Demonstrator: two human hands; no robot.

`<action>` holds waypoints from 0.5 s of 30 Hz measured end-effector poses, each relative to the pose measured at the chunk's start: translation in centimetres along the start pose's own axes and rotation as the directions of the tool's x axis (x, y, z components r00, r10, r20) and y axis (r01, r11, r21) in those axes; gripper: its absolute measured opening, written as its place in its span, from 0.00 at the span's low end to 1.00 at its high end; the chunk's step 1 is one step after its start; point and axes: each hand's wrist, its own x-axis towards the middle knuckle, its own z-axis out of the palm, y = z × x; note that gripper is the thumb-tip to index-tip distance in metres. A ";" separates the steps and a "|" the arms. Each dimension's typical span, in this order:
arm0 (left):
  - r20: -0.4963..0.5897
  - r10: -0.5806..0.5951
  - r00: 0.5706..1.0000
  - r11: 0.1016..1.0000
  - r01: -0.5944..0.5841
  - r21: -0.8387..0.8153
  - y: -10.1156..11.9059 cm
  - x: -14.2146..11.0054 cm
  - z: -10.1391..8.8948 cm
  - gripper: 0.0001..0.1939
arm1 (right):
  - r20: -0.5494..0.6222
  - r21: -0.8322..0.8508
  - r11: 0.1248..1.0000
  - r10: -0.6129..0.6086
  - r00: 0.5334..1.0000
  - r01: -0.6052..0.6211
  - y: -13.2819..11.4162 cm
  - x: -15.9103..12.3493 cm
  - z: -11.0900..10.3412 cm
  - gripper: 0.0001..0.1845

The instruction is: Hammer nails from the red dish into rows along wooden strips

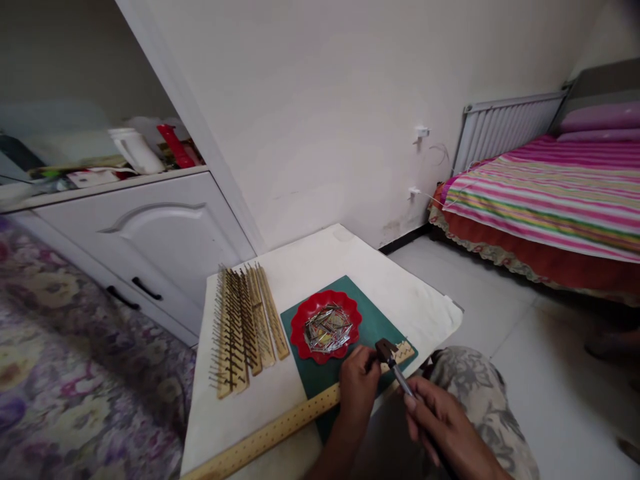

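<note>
My right hand [435, 417] is wrapped round the handle of a hammer [400, 377], whose dark head is raised just over a drilled wooden strip [295, 419]. My left hand [360, 377] rests across the strip, its fingers pinched together close to the hammer head; what they hold, if anything, is too small to make out. Short nails [404, 348] stick out of the strip's right end. Under that end lies a green mat [367, 313]. A red scalloped bowl [300, 320] on the mat contains many loose nails [327, 328], just beyond my left hand.
Several wooden strips [250, 313] bristling with nails lie side by side on the left of the white table [290, 267]. The drilled strip runs to the table's near left edge. A floral cloth [75, 373] and white cabinet [165, 240] flank the left; a bed [540, 200] stands right.
</note>
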 end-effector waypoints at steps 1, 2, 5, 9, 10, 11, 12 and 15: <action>0.003 -0.002 1.000 1.000 0.002 0.003 0.0 0.0 0.0 0.08 | 0.007 -0.001 1.000 -0.001 1.000 0.001 -0.1 -0.1 0.0 0.19; 0.004 -0.005 1.000 1.000 0.005 0.005 -0.1 0.0 0.0 0.08 | 0.008 0.000 1.000 -0.001 1.000 0.001 -0.1 -0.1 -0.1 0.19; 0.001 -0.014 1.000 1.000 0.014 0.009 -0.2 0.0 0.1 0.08 | 0.008 -0.012 1.000 0.006 1.000 -0.006 -0.2 -0.3 0.0 0.19; -0.003 -0.015 1.000 1.000 0.015 0.015 -0.1 -0.1 0.1 0.10 | 0.005 -0.031 0.999 0.017 1.000 -0.017 0.0 -0.4 0.3 0.21; -0.005 -0.016 1.000 1.000 0.016 0.016 0.0 -0.2 0.1 0.10 | -0.003 -0.026 0.999 0.019 1.000 -0.019 0.0 -0.5 0.3 0.21; -0.005 -0.017 1.000 1.000 0.017 0.013 0.0 -0.3 0.0 0.10 | -0.009 -0.017 1.000 0.019 1.000 -0.019 0.1 -0.5 0.3 0.21; -0.001 -0.015 1.000 1.000 0.015 0.003 0.1 -0.4 -0.1 0.09 | -0.009 -0.005 1.000 0.019 1.000 -0.019 0.2 -0.6 0.3 0.21; 0.031 0.000 1.000 0.999 0.001 -0.039 0.3 -0.8 -0.7 0.06 | -0.030 0.043 0.999 0.023 0.999 -0.021 0.6 -0.8 0.1 0.21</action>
